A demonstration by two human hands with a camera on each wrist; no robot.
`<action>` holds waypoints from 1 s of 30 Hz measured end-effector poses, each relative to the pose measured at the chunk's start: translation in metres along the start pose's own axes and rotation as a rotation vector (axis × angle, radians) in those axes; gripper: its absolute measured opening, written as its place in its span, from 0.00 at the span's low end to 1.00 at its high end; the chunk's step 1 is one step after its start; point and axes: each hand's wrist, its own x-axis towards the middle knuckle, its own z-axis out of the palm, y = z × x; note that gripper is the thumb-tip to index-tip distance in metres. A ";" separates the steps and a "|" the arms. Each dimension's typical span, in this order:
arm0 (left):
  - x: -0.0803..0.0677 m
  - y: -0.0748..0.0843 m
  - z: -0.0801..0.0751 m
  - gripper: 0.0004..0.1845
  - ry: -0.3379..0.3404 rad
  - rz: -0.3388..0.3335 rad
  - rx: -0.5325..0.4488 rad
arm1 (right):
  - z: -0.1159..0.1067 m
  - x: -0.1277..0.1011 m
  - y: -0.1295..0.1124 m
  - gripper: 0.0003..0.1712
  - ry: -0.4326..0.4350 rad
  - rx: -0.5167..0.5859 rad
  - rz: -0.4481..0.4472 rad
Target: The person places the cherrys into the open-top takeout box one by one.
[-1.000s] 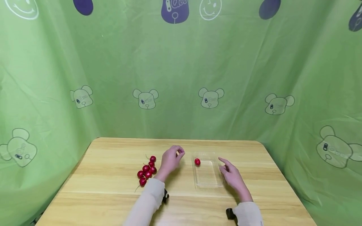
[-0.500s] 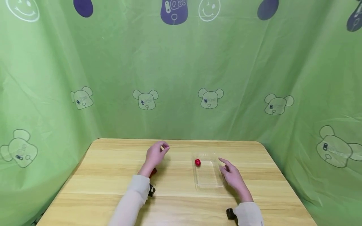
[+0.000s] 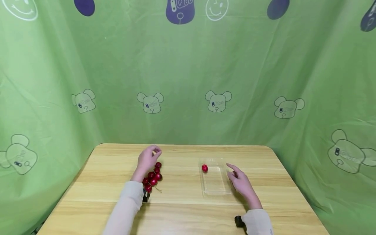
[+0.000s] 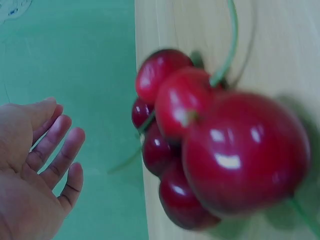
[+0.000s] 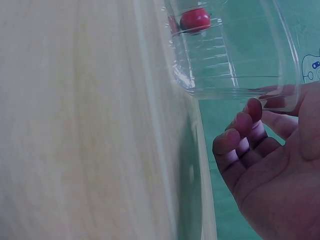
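Observation:
In the head view my left hand [image 3: 148, 158] hovers just behind and left of a pile of dark red cherries [image 3: 154, 181]. Its fingers are loosely bent and nothing shows between them; the left wrist view has the cherries [image 4: 245, 155] large and close, apart from the hand [image 4: 35, 160]. A clear plastic container [image 3: 217, 192] lies to the right, with one red cherry [image 3: 204, 168] in its far left corner. My right hand [image 3: 242, 184] holds the container's right rim; in the right wrist view, the thumb shows through the plastic wall [image 5: 245, 95] and other fingers curl outside it.
A light wooden table [image 3: 188, 215] carries everything. Green printed fabric [image 3: 182, 65] hangs behind the table and along both sides. Dark wrist devices [image 3: 239, 222] are worn near both cuffs.
My left hand has travelled left, away from the container and over to the cherry pile, passing above it. The right hand, the container and the single cherry inside stay where they were.

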 end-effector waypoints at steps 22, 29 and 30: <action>-0.009 -0.044 -0.017 0.19 -0.145 -0.108 0.063 | -0.001 0.001 0.002 0.27 -0.003 0.013 0.004; -0.008 -0.050 -0.016 0.22 -0.206 -0.126 0.063 | 0.000 -0.001 0.000 0.28 -0.012 0.031 0.001; -0.008 -0.051 -0.015 0.22 -0.211 -0.126 0.065 | 0.000 -0.001 0.000 0.28 -0.015 0.033 -0.001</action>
